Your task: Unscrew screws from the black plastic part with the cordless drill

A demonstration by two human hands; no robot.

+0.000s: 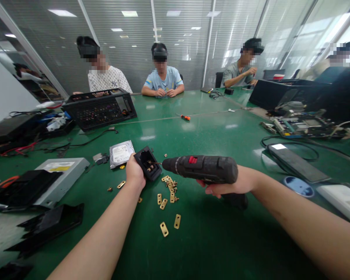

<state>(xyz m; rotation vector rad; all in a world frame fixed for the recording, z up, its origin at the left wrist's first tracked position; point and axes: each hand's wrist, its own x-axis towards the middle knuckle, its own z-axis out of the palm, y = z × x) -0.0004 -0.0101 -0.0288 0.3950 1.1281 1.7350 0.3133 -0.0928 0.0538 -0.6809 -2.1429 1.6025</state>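
My left hand grips a small black plastic box by its left side, tilted so its open face looks right. Brass-coloured screws or terminals show inside it. In my right hand is a black cordless drill with a red switch, its fingers wrapped round the handle. The drill lies level and points left, its thin bit reaching to the box's opening; whether the tip touches a screw is too small to tell. Below the box, several brass plates with two holes each and loose brass screws lie on the green table.
A hard drive, a silver disc drive and black plastic parts lie left. A computer case stands behind them. An orange screwdriver lies mid-table. Circuit boards, cables and a round blue disc are right. Several people sit opposite.
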